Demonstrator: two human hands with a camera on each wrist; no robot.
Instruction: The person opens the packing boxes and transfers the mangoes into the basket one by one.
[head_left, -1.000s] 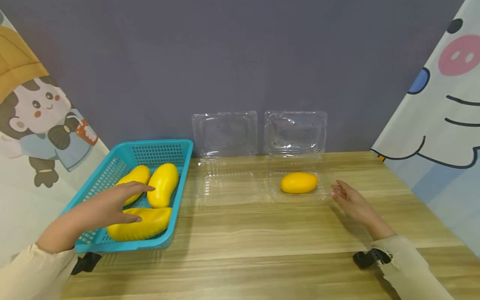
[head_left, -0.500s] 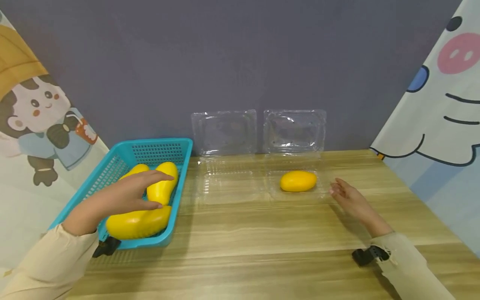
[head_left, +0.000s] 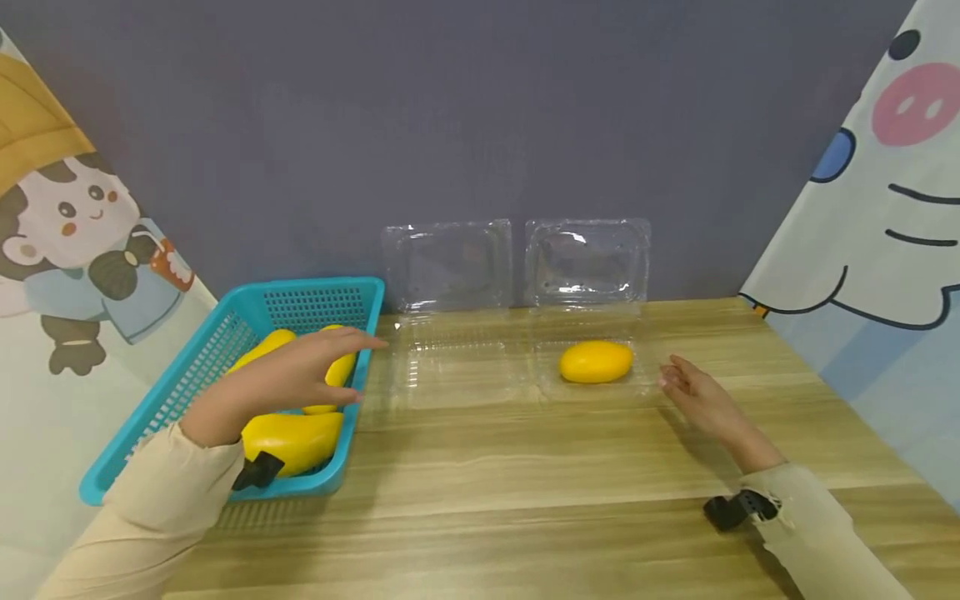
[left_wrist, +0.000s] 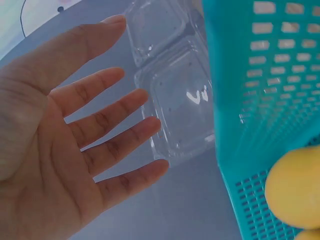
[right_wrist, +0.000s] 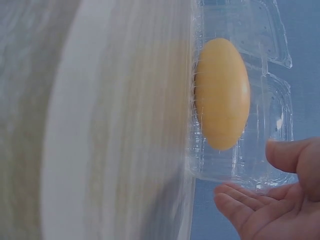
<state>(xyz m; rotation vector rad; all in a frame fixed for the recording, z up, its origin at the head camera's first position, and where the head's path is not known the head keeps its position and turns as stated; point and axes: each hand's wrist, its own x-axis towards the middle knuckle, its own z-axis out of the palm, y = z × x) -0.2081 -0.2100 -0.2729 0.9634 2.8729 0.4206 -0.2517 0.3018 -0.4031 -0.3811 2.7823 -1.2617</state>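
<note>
My left hand (head_left: 292,375) hovers over the blue basket (head_left: 375,358), its fingers spread and holding nothing. Under it lie several yellow mangoes, among them a front mango (head_left: 300,437) and a back mango (head_left: 343,371) partly hidden by the hand. The left wrist view shows the bare palm (left_wrist: 55,165) beside the basket wall. On the right, a mango (head_left: 596,362) lies in the base of a clear plastic clamshell box (head_left: 555,387). Just right of that box is my right hand (head_left: 701,400), fingers loosely bent with nothing in them.
A second clear clamshell box (head_left: 457,375) stands between the basket and the first box, its lid (head_left: 450,267) raised against the grey backdrop (head_left: 465,108). The wooden table (head_left: 510,500) extends in front. Printed curtains (head_left: 915,250) hang at both sides.
My left hand has moved right across the basket toward its right rim, with nothing in it. The right hand and the mango in the box have stayed in place.
</note>
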